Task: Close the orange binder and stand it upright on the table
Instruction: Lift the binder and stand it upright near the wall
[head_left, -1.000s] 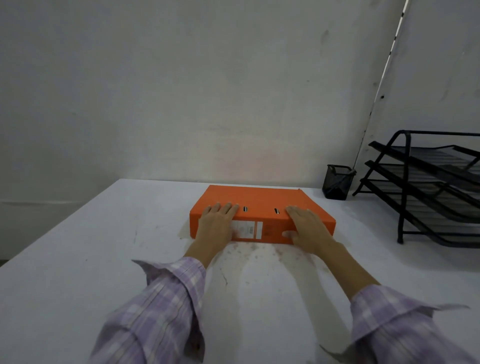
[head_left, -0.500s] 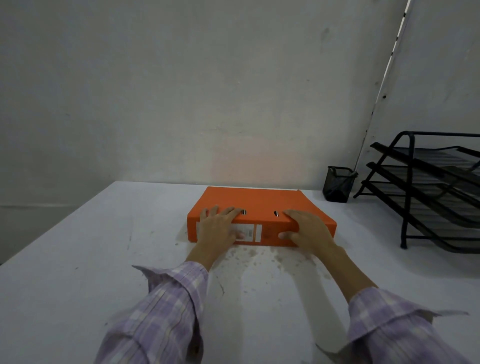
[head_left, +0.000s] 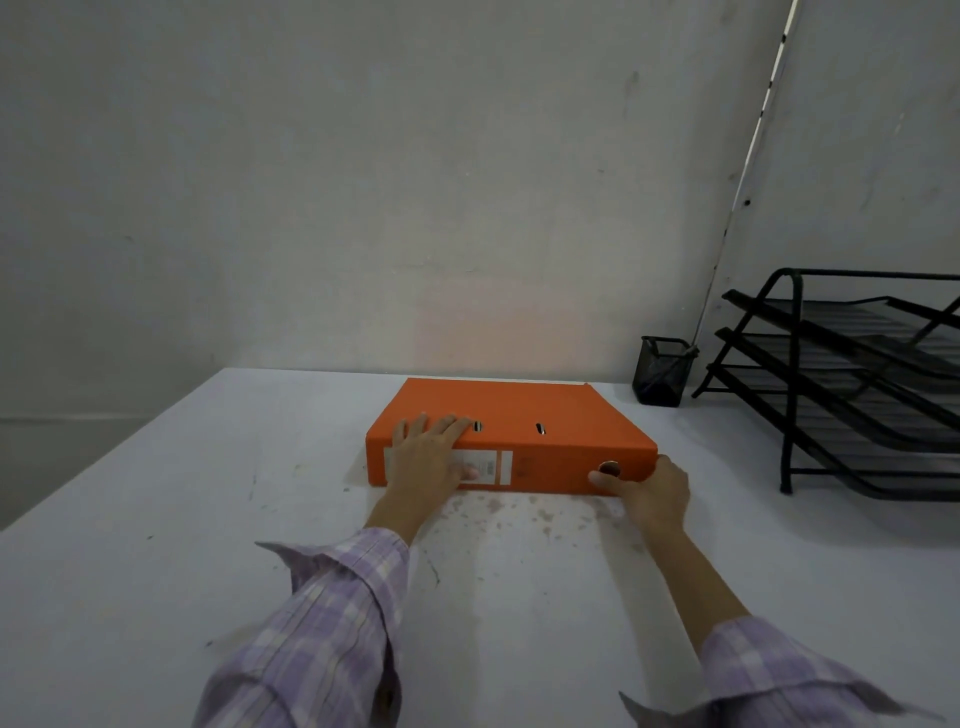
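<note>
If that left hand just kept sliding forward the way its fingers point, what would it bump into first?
Nothing soon, it seems: the left hand lies on the closed orange binder, so it would slide across the flat cover, then probably meet the back wall. Depth is hard to judge.

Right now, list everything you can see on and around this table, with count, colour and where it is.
orange binder: one, orange, closed and lying flat at the far middle of the table, spine with a white label facing the person.
pen cup: one, black mesh, far right, by the wall.
paper tray rack: one, black, three tiers, right edge of the table.
table: one, white, scuffed and stained.
wall: grey-white, behind the table.
left hand: one, fingers over the binder's top edge near the label.
right hand: one, at the spine's right corner, beside the finger hole.
sleeves: two, lilac check.
</note>
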